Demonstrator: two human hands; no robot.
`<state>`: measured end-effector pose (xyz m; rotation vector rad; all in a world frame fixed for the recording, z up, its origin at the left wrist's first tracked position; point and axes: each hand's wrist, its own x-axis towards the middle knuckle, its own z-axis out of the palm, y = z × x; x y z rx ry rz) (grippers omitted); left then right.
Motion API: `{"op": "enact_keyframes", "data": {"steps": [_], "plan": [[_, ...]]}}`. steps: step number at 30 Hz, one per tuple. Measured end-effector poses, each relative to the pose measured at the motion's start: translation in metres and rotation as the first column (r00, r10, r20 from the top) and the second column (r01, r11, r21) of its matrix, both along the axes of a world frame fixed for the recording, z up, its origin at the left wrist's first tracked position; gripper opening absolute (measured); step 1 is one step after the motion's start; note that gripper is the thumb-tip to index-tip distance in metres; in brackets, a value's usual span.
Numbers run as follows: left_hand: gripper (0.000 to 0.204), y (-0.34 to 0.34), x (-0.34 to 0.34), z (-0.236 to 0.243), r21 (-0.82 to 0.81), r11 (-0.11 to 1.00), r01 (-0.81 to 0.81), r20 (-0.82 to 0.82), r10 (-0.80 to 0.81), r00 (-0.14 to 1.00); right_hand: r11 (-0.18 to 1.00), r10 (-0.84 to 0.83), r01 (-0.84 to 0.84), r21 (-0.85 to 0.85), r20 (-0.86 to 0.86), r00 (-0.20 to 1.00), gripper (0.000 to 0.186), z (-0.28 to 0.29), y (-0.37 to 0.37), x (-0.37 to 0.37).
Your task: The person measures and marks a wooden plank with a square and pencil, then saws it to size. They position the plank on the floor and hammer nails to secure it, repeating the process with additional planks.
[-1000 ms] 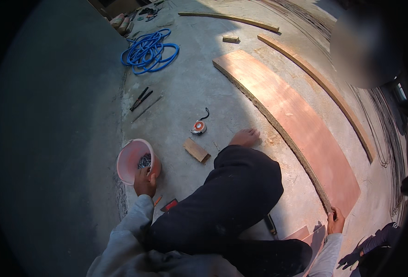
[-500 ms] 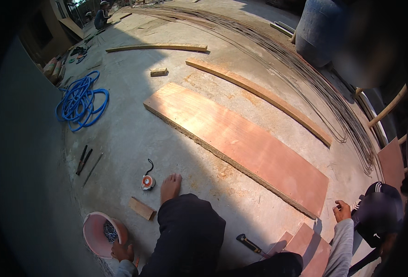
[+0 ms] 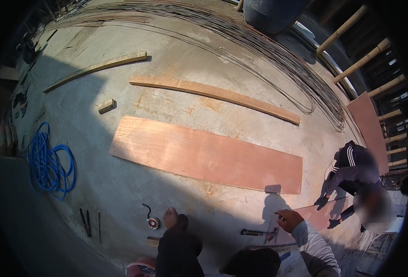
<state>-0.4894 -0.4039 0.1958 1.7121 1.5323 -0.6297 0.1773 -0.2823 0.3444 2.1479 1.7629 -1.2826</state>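
Observation:
My right hand (image 3: 290, 221) hangs over the lower right of the scene, fingers curled together; whatever they hold, if anything, is too small to name. Just left of it a hammer (image 3: 252, 232) with a dark handle lies by pieces of reddish plywood (image 3: 285, 237). My left hand is out of view. At the lower edge shows the rim of a pinkish bucket (image 3: 132, 267). Across the middle lies a long plywood-topped panel (image 3: 208, 154). Near my bare foot (image 3: 170, 217) rests a round white and red tape measure (image 3: 153, 223) with a black strap.
A co-worker (image 3: 358, 166) bends over a plywood piece at the right. Timber lengths (image 3: 213, 96) (image 3: 95, 70) and a short block (image 3: 106, 106) lie beyond the panel. A blue hose (image 3: 49, 161) is coiled at left, bundled steel rods (image 3: 268, 51) curve behind, and dark tools (image 3: 85, 222) lie lower left.
The view has swung rightward and my right hand sits further left in it. My left hand, earlier at the bucket, has left the picture. The co-worker now reaches down to the plywood.

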Motion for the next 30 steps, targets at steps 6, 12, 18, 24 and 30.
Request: {"op": "enact_keyframes", "data": {"steps": [6,12,18,24,30], "plan": [[0.04,0.093,-0.005,0.213,-0.338,0.378,-0.862,0.065,0.923,0.379,0.924,-0.305,0.297,-0.239,0.002,0.952,0.041,0.171,-0.073,-0.127],[0.043,0.198,0.03,0.318,-0.382,0.409,-0.829,0.102,0.91,0.402,0.648,-0.607,0.527,-0.55,0.044,0.793,0.042,0.275,-0.062,-0.2],[0.042,0.222,-0.028,0.323,-0.178,0.636,-0.751,0.052,0.768,0.638,0.811,-0.289,0.102,-0.576,-0.242,0.926,0.063,0.26,0.003,-0.205],[0.041,0.331,-0.103,0.331,0.033,0.644,-0.764,0.069,0.761,0.645,0.866,-0.362,0.136,-0.48,-0.418,0.833,0.047,0.269,0.051,-0.242],[0.045,0.575,-0.188,0.324,0.213,0.949,-0.232,0.045,0.228,0.973,0.751,-0.636,0.413,-0.515,-0.396,0.662,0.04,0.293,0.157,-0.417]]}}
